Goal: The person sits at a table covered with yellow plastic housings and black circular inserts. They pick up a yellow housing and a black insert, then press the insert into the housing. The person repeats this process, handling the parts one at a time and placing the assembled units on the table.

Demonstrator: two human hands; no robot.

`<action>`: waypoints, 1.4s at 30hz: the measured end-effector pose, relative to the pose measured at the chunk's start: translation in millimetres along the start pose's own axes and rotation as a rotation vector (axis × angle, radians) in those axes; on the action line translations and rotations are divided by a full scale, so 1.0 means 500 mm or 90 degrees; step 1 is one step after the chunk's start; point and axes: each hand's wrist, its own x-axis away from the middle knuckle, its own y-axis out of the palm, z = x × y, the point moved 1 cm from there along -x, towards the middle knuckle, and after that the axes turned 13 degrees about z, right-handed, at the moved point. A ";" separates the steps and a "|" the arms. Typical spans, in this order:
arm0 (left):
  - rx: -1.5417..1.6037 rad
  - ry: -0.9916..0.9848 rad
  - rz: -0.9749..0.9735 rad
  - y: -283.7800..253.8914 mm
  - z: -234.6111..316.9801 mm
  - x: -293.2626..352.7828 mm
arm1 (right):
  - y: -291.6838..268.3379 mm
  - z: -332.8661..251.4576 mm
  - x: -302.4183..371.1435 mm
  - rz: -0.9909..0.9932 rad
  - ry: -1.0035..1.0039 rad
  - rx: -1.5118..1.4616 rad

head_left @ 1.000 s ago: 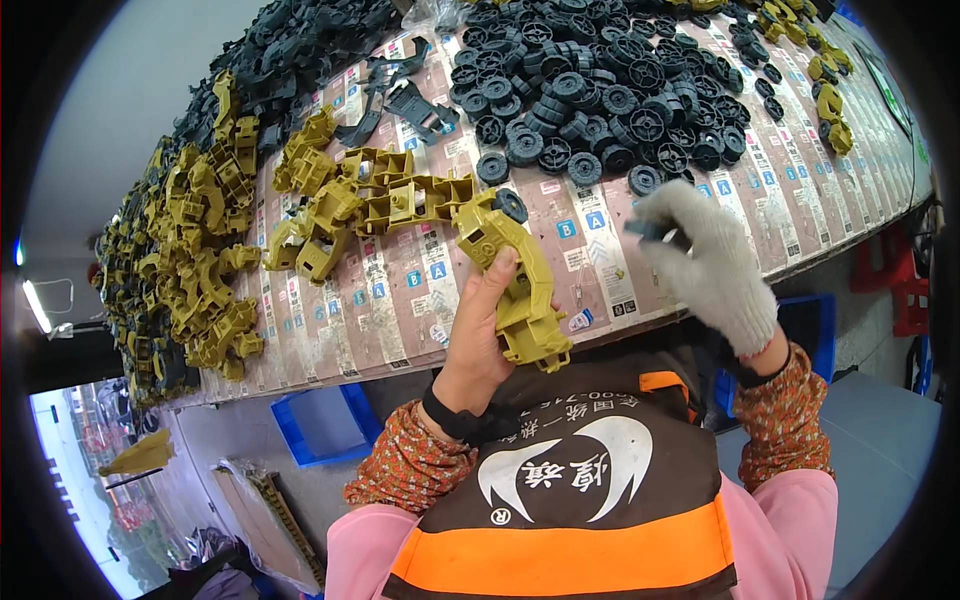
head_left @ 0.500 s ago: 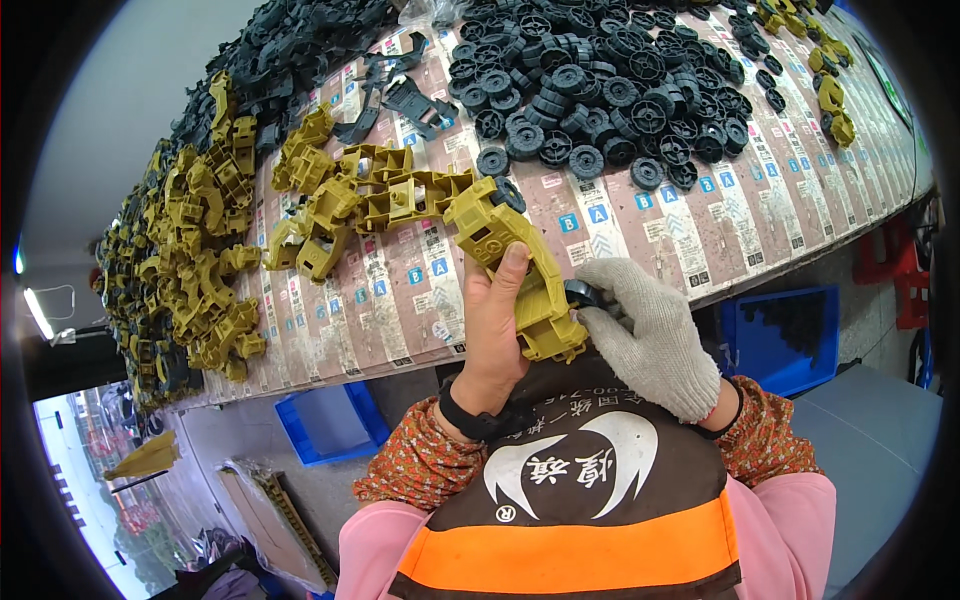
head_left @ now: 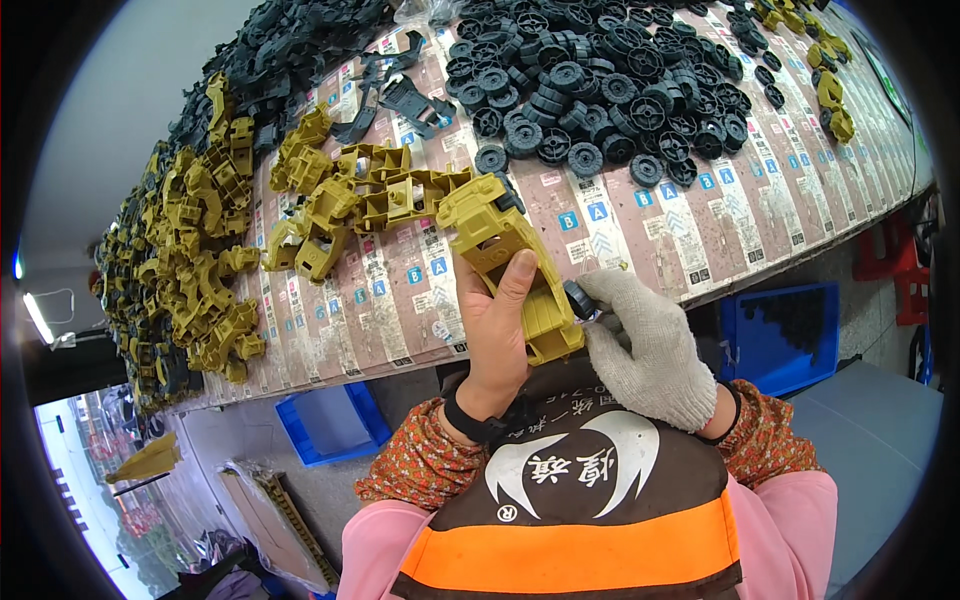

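Note:
My bare left hand (head_left: 495,330) is wrapped around a mustard-yellow plastic toy vehicle body (head_left: 492,228), thumb lying across it. A black wheel (head_left: 510,201) sits at its far end. Against the body's right side, nearer me, is another black toy wheel (head_left: 579,299). My right hand (head_left: 648,352), in a pale knitted glove, closes its fingertips on that wheel. Whether the wheel is seated on an axle cannot be made out. Just beyond my left hand, several more yellow bodies (head_left: 405,200) lie on the table.
The table (head_left: 400,310) has a patterned printed covering. Black wheels (head_left: 600,100) are heaped at the back; a large pile of yellow parts (head_left: 195,250) lies left, dark plastic parts (head_left: 290,50) behind it. Below the table edge stand blue bins (head_left: 332,424) on both sides.
The yellow body has turned slightly in my left hand, showing more of its top side. The wheel at its right side now faces differently, with my gloved fingers still at it.

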 end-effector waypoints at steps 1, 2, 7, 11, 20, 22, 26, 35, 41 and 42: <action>-0.012 0.005 -0.002 -0.001 0.000 0.000 | 0.001 0.003 0.001 0.006 -0.022 -0.004; -0.024 0.010 -0.004 -0.003 0.000 0.001 | 0.000 0.000 0.002 -0.002 -0.040 0.009; -0.061 0.098 -0.059 -0.003 -0.006 0.011 | -0.002 -0.007 0.003 -0.044 -0.065 0.024; -0.054 0.149 -0.144 -0.004 -0.010 0.024 | -0.001 -0.012 0.004 -0.027 -0.073 0.012; -0.203 -0.068 -0.212 0.000 0.009 -0.025 | -0.062 -0.005 -0.080 0.037 -0.133 0.119; -0.332 -0.060 -0.291 -0.005 0.025 -0.037 | -0.080 -0.045 -0.103 0.086 -0.058 0.054; -0.506 -0.077 -0.421 -0.002 0.066 -0.045 | -0.082 -0.030 -0.106 -0.078 -0.167 0.114; 0.009 -0.244 -0.266 -0.061 0.083 -0.078 | -0.107 0.040 -0.056 -0.033 0.365 -0.217; 0.063 -0.250 -0.162 -0.013 0.024 -0.029 | -0.070 0.034 -0.042 -0.115 0.239 -0.165; 0.044 -0.228 -0.150 -0.012 0.024 -0.030 | -0.084 0.031 -0.061 -0.083 0.124 -0.038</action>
